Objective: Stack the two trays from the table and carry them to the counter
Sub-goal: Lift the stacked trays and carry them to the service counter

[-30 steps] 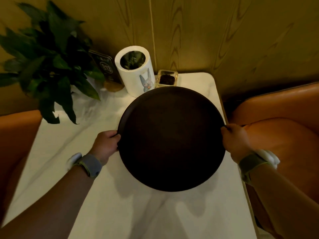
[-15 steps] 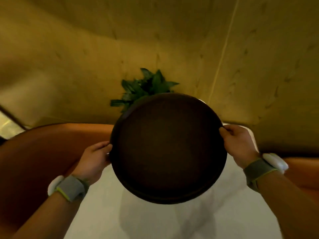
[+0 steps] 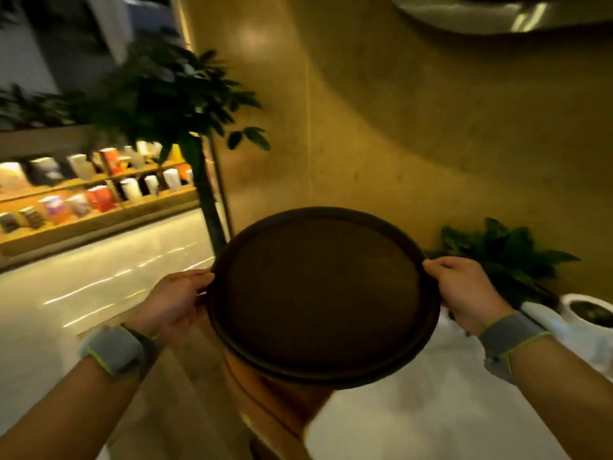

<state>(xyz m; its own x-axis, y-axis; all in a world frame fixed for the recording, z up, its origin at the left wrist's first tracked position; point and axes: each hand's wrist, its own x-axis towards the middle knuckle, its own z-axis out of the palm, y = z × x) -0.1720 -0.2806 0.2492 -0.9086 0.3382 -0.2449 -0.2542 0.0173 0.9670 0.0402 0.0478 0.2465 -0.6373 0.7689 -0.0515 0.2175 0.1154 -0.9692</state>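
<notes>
Gripping the dark round trays (image 3: 320, 293) at chest height, both hands hold them in the air, clear of any surface. Left hand (image 3: 175, 302) is curled around the left rim, thumb on top; right hand (image 3: 462, 293) is clamped on the right rim, and each wrist wears a grey band. A doubled edge along the near rim suggests two trays nested together, though the blur makes that hard to confirm. Below them sits an orange seat back (image 3: 265, 403), with a white table (image 3: 431, 413) to the right. Further right stand a white pot (image 3: 587, 322) and a leafy plant (image 3: 504, 257). Beyond, a tall tree (image 3: 172, 91) and lit shelves (image 3: 96, 200) line the far left.
</notes>
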